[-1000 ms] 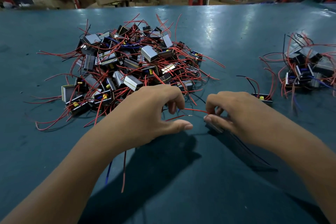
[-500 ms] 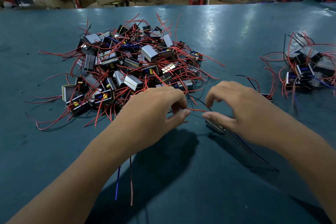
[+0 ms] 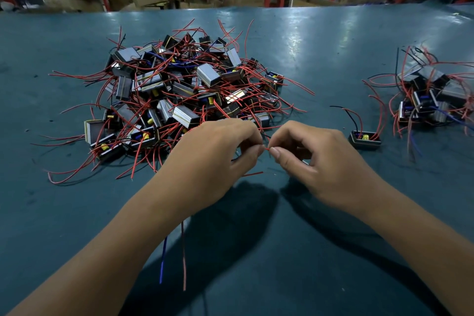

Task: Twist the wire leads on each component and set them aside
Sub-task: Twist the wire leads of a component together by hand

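Your left hand [image 3: 218,159] and right hand [image 3: 318,161] pinch one red lead [image 3: 267,148], apparently mid-twist, with a small finished pile [image 3: 433,95] far right and the big pile [image 3: 184,92] left untouched.

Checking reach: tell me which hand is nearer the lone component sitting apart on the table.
Right. The right hand is just beside the lone component; the left hand lies farther away.

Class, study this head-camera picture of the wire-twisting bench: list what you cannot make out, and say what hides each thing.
1. The component being worked on: head view, covered by the left hand and right hand.
2. Whether the red lead pinched between them is twisted: too small.
3. The right-hand pile: cut off by the picture's right edge.
4. Where the hanging blue wire and red wire begin: hidden behind the left forearm.
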A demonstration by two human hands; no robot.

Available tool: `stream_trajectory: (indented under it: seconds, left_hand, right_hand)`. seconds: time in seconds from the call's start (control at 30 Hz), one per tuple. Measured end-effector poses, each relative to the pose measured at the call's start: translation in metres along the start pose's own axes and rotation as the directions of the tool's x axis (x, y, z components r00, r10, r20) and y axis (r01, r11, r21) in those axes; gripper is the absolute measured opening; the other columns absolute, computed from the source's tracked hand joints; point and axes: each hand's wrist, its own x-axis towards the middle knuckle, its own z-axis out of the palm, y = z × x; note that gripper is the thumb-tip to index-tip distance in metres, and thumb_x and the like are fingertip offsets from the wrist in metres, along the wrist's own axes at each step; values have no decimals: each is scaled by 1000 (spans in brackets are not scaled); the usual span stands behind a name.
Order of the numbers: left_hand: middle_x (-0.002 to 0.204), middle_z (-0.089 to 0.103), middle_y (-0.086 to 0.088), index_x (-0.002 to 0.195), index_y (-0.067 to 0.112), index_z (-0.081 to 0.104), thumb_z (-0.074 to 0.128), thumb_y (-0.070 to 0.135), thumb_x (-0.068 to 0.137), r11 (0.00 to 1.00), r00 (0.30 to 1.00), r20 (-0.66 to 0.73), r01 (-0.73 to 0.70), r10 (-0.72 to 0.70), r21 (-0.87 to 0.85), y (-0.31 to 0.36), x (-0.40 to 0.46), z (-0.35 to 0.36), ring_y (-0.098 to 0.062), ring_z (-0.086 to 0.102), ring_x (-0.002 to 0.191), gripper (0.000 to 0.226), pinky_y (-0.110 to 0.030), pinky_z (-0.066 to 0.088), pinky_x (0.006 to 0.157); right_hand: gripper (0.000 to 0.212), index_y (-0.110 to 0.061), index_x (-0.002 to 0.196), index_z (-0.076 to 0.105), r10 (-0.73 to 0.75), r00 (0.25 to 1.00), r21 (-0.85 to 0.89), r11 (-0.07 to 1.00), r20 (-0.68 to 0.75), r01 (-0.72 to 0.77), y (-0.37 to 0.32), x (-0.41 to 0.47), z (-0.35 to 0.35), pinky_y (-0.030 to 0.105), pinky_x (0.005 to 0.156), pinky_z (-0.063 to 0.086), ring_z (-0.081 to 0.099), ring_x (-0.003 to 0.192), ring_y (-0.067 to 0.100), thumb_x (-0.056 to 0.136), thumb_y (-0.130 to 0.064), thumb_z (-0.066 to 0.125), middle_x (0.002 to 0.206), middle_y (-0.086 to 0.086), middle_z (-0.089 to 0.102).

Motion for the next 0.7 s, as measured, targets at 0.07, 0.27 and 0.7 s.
stream_trajectory:
  seconds: [0.07,0.27,0.7]
  left_hand:
    - [72,54,19,87,22,65,65,25,96,998,1000,-1,25,-25,-63,-1,0,0,4,49,66,9,-19,35,62]
    - [66,55,20,85,24,66,66,24,96,978,997,38,73,-67,-193,-1,0,-1,2,52,66,11,-10,36,60]
    - [93,63,8,97,18,71,68,30,89,986,983,-74,-167,168,20,0,0,-7,-10,59,82,15,-40,52,67]
  right_hand:
    - [11,-24,87,61,4,1000,16,1000,4,-4,0,0,0,16,60,39,53,64,12,95,-16,63,69,-12,57]
    - [6,-25,87,63,3,1000,56,998,-9,-3,-1,1,3,14,57,37,49,59,8,91,-20,62,69,-10,57]
    - [7,-19,82,61,42,999,174,984,-10,-40,0,0,4,10,57,32,42,55,5,89,-17,62,60,-12,48]
